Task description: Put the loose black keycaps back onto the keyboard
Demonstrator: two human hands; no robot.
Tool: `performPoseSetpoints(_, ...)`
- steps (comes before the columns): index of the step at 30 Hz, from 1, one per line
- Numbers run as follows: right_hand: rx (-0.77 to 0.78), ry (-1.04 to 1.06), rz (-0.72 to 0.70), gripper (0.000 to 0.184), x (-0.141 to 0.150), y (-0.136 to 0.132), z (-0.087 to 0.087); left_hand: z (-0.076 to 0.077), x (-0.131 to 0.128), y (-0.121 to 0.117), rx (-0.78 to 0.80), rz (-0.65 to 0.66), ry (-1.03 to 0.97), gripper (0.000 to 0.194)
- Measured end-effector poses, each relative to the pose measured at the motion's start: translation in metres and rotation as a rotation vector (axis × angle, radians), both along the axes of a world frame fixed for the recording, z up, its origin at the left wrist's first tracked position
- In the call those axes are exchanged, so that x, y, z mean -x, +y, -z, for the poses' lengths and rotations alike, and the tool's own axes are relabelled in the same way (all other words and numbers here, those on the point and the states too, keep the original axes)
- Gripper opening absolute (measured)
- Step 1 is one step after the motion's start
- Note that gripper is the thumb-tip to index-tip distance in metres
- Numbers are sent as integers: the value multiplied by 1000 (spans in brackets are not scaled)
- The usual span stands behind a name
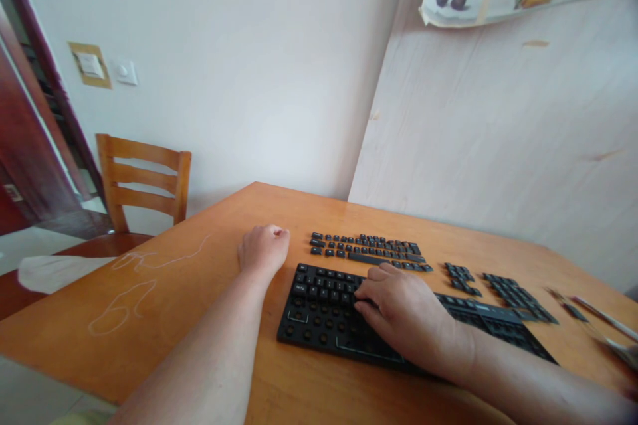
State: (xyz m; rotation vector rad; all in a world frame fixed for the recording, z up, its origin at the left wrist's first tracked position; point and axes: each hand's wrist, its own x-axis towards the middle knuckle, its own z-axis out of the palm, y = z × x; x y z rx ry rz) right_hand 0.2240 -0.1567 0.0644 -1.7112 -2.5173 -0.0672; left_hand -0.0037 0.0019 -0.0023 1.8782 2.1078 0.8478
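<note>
A black keyboard [319, 325] lies on the wooden table, with keycaps on its upper left rows and bare key sockets on the lower ones. My right hand [399, 302] rests over its middle. Thumb and fingers are pinched together at a keycap at the end of the filled row; the fingers mostly hide it. My left hand [264, 249] is closed in a fist on the table, left of the keyboard's far corner. Whatever it holds, if anything, is hidden. Behind the keyboard, loose black keycaps [369, 249] are laid out in rows.
More loose keycaps form a small group [461, 275] and a larger block [516, 295] to the right. Slim tools [605, 317] lie near the right edge. A wooden chair [144, 176] stands beyond the table's left edge, and walls rise behind.
</note>
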Motion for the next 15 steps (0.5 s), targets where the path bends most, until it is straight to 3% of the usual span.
performPoseSetpoints(8,17,-148,20,23,10,1,-5,-3,-1,-3,12,4,5,35)
performPoseSetpoints(15,17,-297,-12,21,20,-1,-1,3,0,2,-9,3,12,38)
